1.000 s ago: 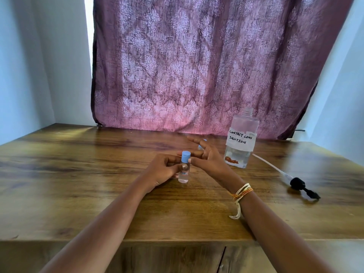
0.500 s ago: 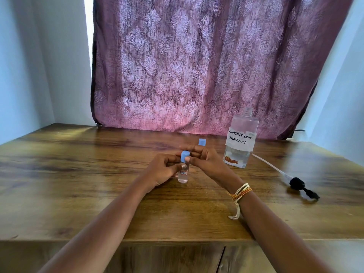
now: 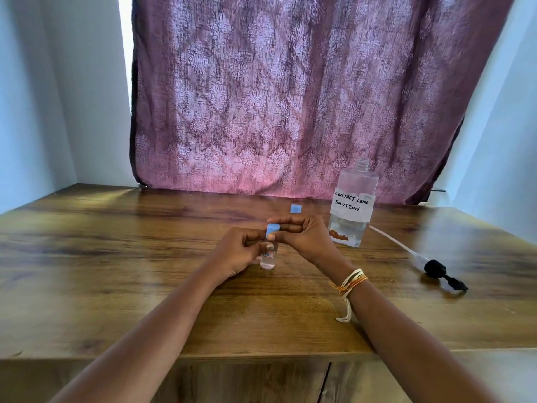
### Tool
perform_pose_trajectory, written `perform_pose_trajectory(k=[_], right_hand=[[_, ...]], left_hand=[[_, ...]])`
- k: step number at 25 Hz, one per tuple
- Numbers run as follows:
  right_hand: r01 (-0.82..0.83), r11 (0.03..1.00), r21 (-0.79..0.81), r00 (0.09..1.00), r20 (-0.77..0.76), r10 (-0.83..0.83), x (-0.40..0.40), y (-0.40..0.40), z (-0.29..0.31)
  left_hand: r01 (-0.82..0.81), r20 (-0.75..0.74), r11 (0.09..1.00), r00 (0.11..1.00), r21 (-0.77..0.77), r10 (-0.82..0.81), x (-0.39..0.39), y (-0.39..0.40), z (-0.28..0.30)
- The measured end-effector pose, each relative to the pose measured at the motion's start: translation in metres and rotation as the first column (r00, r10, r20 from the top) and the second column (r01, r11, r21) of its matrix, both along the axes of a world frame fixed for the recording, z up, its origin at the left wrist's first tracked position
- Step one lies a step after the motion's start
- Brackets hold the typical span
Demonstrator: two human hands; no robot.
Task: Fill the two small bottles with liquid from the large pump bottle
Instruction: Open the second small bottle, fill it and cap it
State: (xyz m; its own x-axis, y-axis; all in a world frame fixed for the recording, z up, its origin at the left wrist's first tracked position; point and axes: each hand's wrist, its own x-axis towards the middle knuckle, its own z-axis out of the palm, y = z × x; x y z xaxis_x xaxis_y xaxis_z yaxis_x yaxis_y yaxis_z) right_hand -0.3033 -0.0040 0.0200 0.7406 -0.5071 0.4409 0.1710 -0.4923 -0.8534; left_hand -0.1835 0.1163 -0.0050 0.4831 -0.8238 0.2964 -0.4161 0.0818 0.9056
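**Readable text: one handwritten label**

Large clear bottle (image 3: 352, 202), right of centre in frame: white paper label (image 3: 351, 204) with black handwritten capitals, two lines, "CONTACT LENS" over "SOLUTION". Small bottle (image 3: 268, 255) at frame centre has a tiny label (image 3: 268, 253) with reddish and dark marks, too small and blurred to read. No other text, brands or numbers legible.

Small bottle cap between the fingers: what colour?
Light blue cap, pinched by the right hand; head view shows it.
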Motion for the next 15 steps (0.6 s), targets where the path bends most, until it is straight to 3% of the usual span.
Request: perform_pose_trajectory(k=[3, 7, 9, 11, 15], right_hand=[[-0.062, 0.998, 0.009, 0.998, 0.001, 0.062, 0.0, 0.0, -0.003], [-0.115, 0.993, 0.016, 0.98, -0.16, 0.116, 0.0, -0.009, -0.006], [0.006, 1.0, 0.009, 0.983, -0.181, -0.004, 0.001, -0.015, -0.009], [0.191, 0.975, -0.111, 0.962, -0.175, -0.208, 0.001, -0.021, -0.011], [0.487, 0.824, -0.292, 0.83, -0.139, -0.54, -0.001, -0.03, -0.016]], left_hand=[[-0.005, 0.023, 1.0, 1.0, -0.019, 0.006, 0.001, 0.0, 0.0], [-0.009, 0.06, 0.999, 0.998, -0.046, 0.012, 0.005, 0.0, -0.003], [-0.036, 0.054, 0.998, 0.998, -0.044, 0.038, 0.004, -0.001, -0.003], [-0.068, 0.05, 0.998, 0.996, -0.014, 0.069, 0.003, -0.001, -0.002], [-0.111, 0.082, 0.991, 0.991, 0.076, 0.105, 0.006, -0.003, -0.007]])
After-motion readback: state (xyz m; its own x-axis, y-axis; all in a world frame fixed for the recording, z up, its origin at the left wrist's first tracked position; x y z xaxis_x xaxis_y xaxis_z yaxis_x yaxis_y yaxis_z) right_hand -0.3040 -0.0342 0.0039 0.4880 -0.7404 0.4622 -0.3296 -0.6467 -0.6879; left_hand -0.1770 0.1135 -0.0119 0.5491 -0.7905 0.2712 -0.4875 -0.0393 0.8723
